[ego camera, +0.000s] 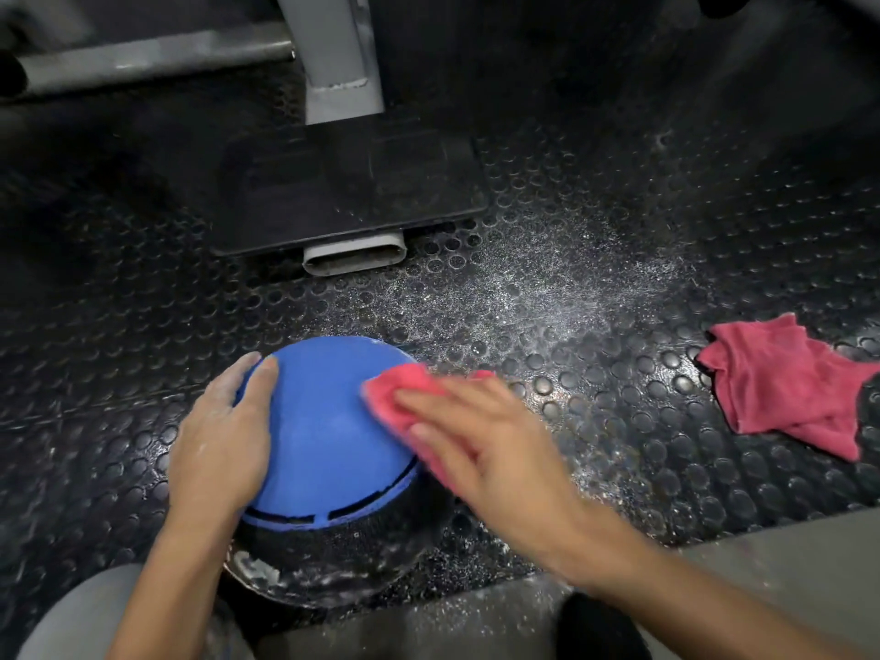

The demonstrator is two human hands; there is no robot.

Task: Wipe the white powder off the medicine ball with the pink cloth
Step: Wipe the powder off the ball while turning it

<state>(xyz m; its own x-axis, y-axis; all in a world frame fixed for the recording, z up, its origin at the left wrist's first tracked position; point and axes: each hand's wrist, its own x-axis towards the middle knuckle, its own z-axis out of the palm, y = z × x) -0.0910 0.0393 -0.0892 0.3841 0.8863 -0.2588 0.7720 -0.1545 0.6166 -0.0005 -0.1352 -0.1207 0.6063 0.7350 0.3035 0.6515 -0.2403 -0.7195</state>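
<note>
The medicine ball [328,440] rests on the studded black floor mat at lower centre. Its top is blue and its near lower part is black, with white powder smeared along the black bottom edge. My left hand [224,440] lies flat against the ball's left side, dusted with powder. My right hand [490,445] presses a pink cloth [405,397] onto the ball's upper right side; that hand is motion-blurred.
A second pink cloth [781,388] lies crumpled on the mat at the right. White powder [562,288] is scattered over the floor behind the ball. A grey machine post [338,59] on a black base plate [352,192] stands behind. My grey-clad knees fill the bottom edge.
</note>
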